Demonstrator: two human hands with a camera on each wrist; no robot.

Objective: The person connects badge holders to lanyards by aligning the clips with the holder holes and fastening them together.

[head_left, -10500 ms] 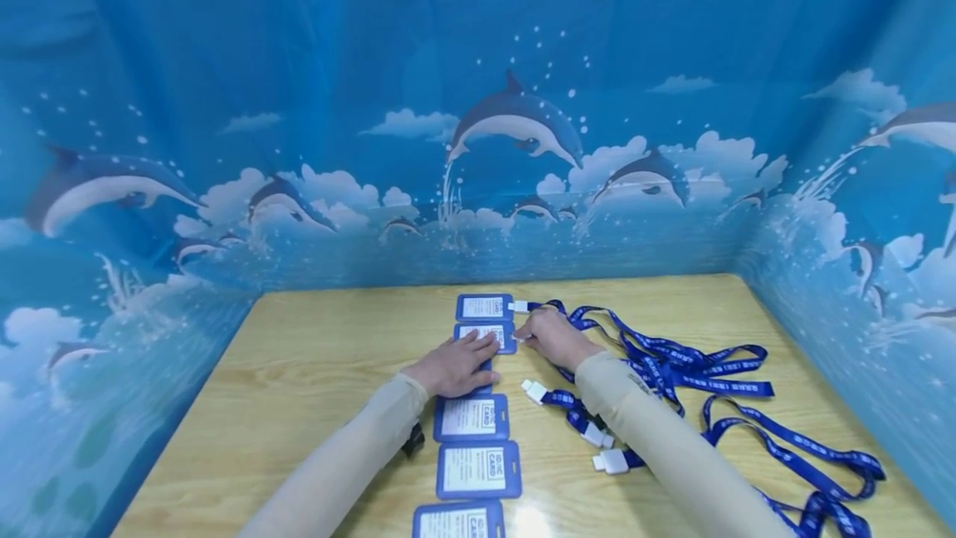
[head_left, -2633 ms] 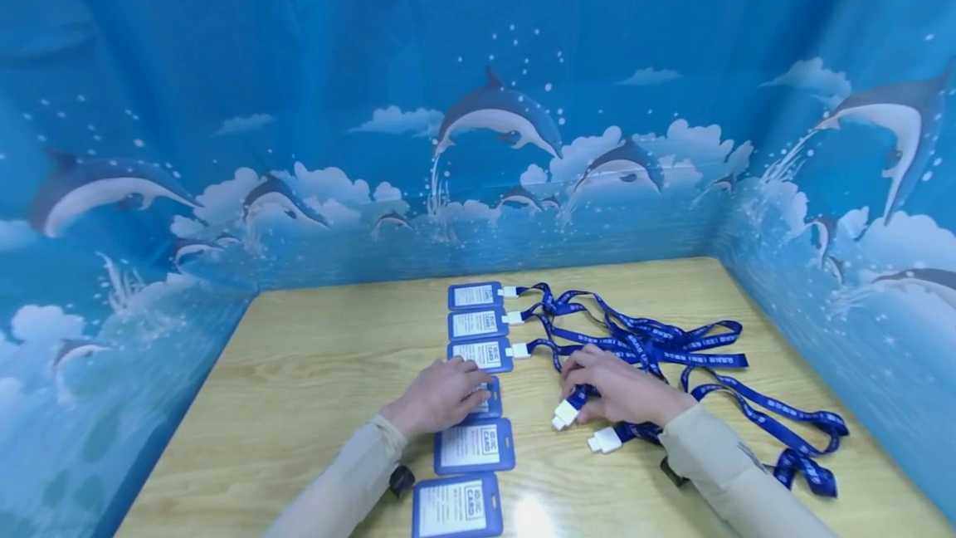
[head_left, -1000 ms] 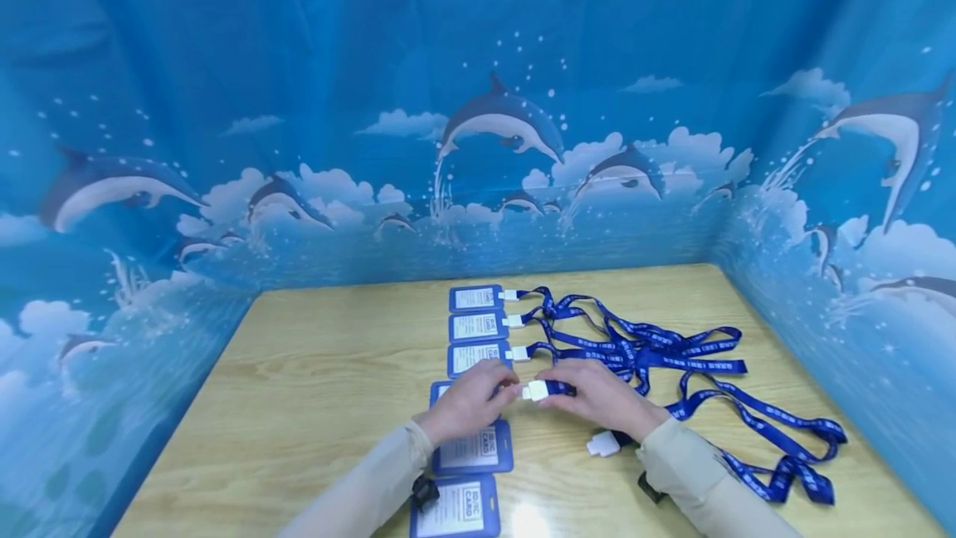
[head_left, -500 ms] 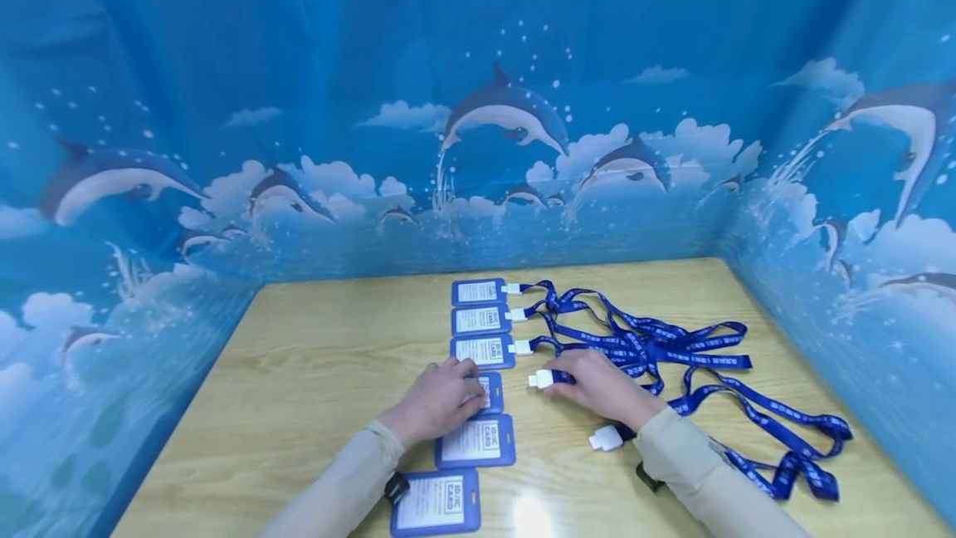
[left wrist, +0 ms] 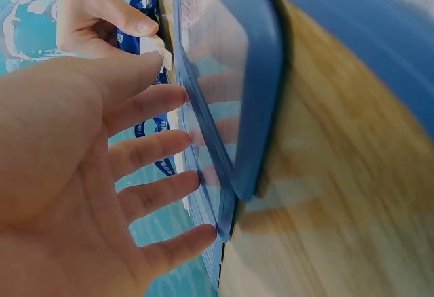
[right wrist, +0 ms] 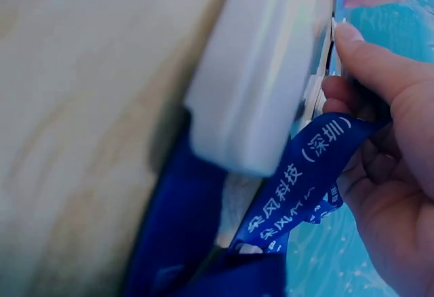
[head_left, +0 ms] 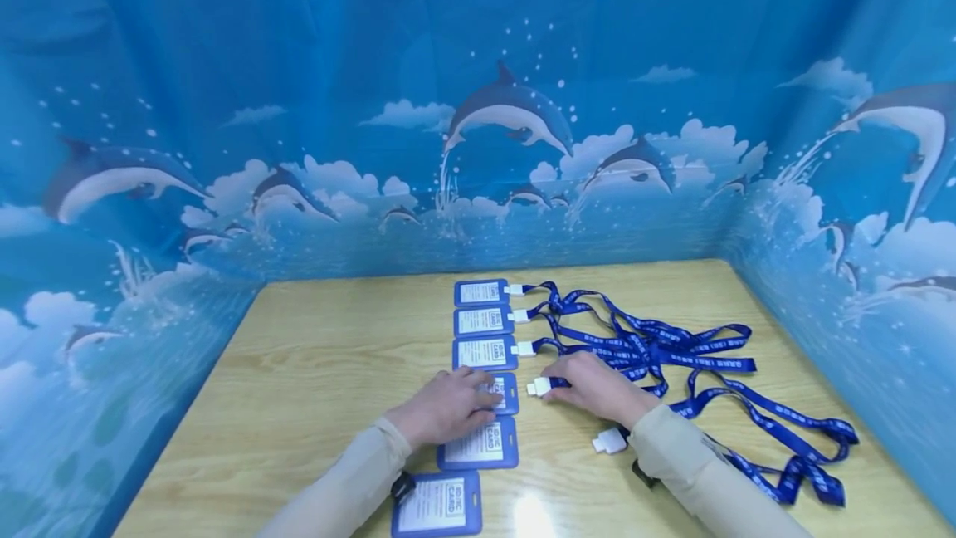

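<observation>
Badge holder (head_left: pixel 508 394) under straight-fingered L hand (head_left: pixel 448 407); R hand (head_left: pixel 594 388) pinches lanyard clip (head_left: pixel 538 387); holder cd slide if pressed lightly.

Remotely, I am recording blue card holders (head_left: pixel 480 320) with white inserts (head_left: pixel 431 505). Toward the tabletop's (head_left: pixel 314 372) right edge, navy lanyards (head_left: pixel 709 362) are showing white print. Clips (head_left: pixel 611 441) are reading white, sleeves (head_left: pixel 687 459) beige, the tabletop yellowish wood-grain. Beyond its far edge, the blue backdrop (head_left: pixel 358 31) is carrying grey-and-white dolphins (head_left: pixel 515 106).
</observation>
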